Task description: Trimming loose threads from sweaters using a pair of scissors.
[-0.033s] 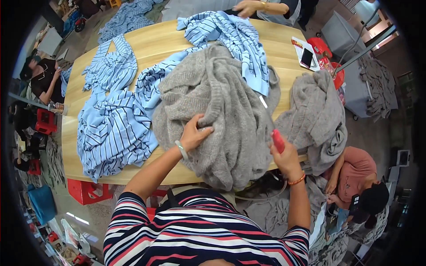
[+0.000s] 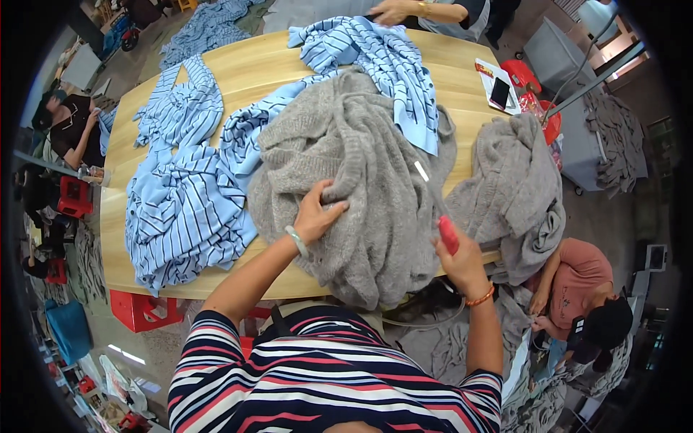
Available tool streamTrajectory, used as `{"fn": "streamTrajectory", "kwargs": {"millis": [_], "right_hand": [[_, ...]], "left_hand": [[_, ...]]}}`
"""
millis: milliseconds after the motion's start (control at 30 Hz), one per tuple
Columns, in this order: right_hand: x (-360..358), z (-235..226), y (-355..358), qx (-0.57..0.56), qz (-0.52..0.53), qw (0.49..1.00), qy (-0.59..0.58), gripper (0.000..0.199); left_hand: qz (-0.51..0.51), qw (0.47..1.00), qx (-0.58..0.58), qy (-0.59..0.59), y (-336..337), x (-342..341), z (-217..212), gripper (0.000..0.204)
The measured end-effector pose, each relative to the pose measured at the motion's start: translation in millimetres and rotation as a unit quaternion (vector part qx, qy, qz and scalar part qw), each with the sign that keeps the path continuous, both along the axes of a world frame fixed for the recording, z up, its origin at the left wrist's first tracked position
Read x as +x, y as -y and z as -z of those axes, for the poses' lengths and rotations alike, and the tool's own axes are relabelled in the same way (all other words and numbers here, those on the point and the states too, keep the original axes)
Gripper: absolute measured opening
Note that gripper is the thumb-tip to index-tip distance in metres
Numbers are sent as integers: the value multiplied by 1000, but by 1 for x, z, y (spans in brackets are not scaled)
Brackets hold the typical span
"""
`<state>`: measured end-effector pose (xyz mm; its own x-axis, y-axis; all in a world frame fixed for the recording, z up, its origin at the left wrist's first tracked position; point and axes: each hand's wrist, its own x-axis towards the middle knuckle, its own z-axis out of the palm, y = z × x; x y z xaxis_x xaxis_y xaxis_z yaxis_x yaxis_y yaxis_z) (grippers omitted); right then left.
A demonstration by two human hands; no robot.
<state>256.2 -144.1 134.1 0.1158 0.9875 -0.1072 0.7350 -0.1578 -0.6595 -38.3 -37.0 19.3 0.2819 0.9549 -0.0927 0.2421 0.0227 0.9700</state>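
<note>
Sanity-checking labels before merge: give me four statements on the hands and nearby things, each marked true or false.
1. The left hand touches the grey knit garment. True.
2. The right hand is empty. False: it holds a red-handled tool.
3. A blue striped garment lies left of the grey knit garment. True.
4. The black phone lies between the hands. False: it lies toward the table's far right.

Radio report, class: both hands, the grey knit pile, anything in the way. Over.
Left hand on the grey knit pile. Right hand closed around a red-handled tool. Blue striped garments crowd the pile's left and far sides.
</note>
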Motion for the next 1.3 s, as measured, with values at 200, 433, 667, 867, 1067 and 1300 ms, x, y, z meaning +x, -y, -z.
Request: {"fn": "streamTrajectory", "kwargs": {"millis": [200, 433, 667, 867, 1067, 1300], "right_hand": [[-45, -37, 21, -64, -138, 986, 73, 34], [-43, -42, 31, -85, -174, 977, 94, 31], [-44, -37, 33, -96, -128, 981, 113, 30], [-36, -32, 46, -82, -72, 985, 135, 30], [-49, -36, 49, -76, -94, 986, 118, 29], [-62, -36, 48, -78, -126, 980, 135, 28]], "left_hand": [[-11, 998, 6, 62, -21, 29, -4, 17], [-66, 967, -147, 197, -48, 59, -10, 22], [-28, 961, -201, 190, -69, 58, -20, 24], [62, 963, -185, 186, 5, -2, -15, 31], [53, 960, -176, 211, 69, -37, -10, 46], [121, 979, 77, -144, 89, -21, 3, 51]]}}
